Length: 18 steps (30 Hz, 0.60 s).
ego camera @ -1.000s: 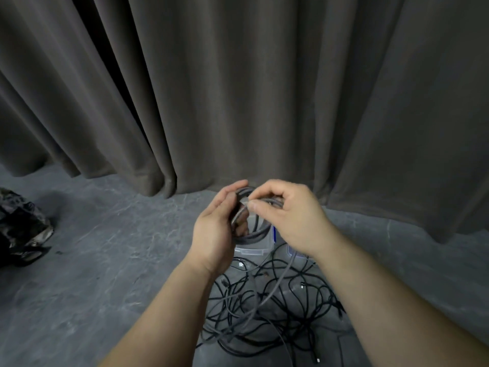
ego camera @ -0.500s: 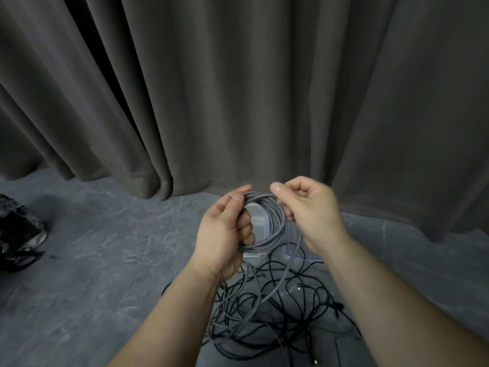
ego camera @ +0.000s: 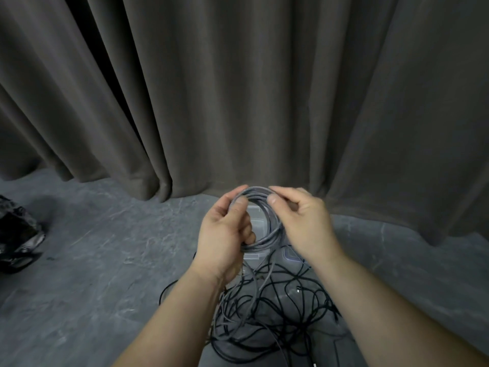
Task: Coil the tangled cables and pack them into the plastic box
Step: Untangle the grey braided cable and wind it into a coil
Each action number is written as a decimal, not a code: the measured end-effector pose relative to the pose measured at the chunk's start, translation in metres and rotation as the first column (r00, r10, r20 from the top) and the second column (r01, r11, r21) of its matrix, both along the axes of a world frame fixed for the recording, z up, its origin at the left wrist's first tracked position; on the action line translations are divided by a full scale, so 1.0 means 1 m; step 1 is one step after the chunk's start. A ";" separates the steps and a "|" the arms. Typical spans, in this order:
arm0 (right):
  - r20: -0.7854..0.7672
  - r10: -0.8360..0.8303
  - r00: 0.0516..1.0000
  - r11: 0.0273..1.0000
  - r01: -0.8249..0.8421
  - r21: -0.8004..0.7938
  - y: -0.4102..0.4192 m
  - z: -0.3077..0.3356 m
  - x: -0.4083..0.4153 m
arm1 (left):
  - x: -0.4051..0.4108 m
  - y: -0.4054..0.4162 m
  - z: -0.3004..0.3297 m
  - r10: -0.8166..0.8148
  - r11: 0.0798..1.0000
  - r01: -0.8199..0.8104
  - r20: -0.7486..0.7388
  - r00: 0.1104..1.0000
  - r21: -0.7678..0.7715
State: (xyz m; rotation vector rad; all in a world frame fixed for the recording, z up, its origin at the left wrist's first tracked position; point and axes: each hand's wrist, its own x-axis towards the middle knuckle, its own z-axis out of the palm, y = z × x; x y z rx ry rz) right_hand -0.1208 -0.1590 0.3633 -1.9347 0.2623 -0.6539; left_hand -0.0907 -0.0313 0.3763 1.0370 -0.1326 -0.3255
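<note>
Heavy brown-grey curtain (ego camera: 238, 88) across the whole background, hanging in deep folds down to a grey marbled floor (ego camera: 105, 260). Far left on that floor, a dark crumpled bag (ego camera: 16, 234), partly cut off by the frame edge.

Lower centre, a tangle of black and grey cables (ego camera: 275, 308) sprawled on the floor between the two forearms — loops crossing every way, a small connector showing near the right side. Just beyond the tangle, a clear plastic box (ego camera: 255, 256) on the floor, mostly hidden behind the hands; contents cannot be told.

Held up in front of the box, a grey braided cable (ego camera: 267, 223) wound into a round coil of several turns, one loose strand trailing from its bottom down into the tangle.

Left hand (ego camera: 225, 239) gripping the coil's left side, thumb pressed on the upper left of the loop, other fingers curled through its middle. Right hand (ego camera: 304, 223) pinching the coil's upper right between thumb and forefinger — remaining fingers bent behind the loop.
</note>
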 end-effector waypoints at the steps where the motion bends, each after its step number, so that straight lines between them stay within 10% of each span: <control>1: -0.070 0.050 0.996 0.997 -0.054 -0.061 0.004 -0.002 -0.001 | 0.002 0.001 0.000 0.034 0.999 -0.034 0.000 0.999 -0.008; 7: -0.328 0.156 0.932 0.978 -0.192 -0.079 0.007 -0.005 -0.003 | 0.005 0.003 0.000 0.118 0.993 -0.118 0.038 0.992 -0.004; 18: -0.286 0.247 0.926 0.958 -0.278 -0.072 0.000 -0.015 -0.001 | 0.008 0.010 0.002 0.102 0.994 -0.104 0.028 0.994 0.044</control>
